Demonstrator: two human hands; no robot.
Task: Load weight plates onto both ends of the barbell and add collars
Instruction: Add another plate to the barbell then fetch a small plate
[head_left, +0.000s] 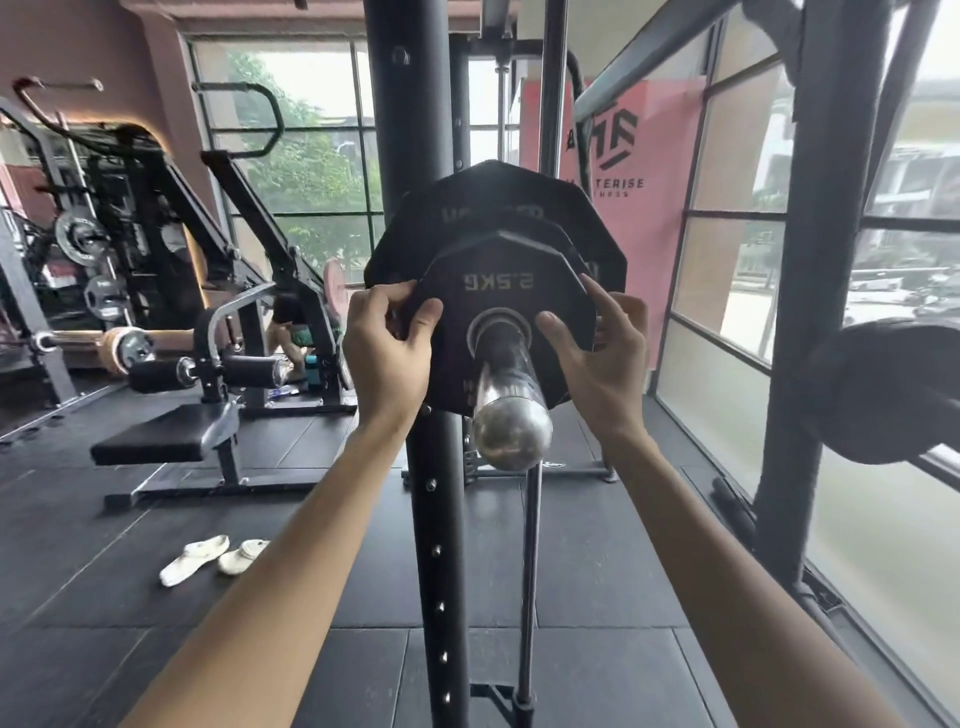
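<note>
The barbell's chrome sleeve (511, 410) points straight at me, its rounded end close to the camera. A small black plate marked 2.5KG (498, 283) sits on the sleeve. Behind it are two larger black plates, the biggest (467, 208) at the back. My left hand (387, 343) grips the small plate's left edge, thumb on its face. My right hand (592, 343) grips its right edge the same way. No collar is in view.
A black rack upright (434, 519) stands just left of the sleeve. A leg machine with a padded seat (156, 434) is to the left, white slippers (213, 558) lie on the rubber floor, and another loaded plate (883, 389) hangs at the right by the windows.
</note>
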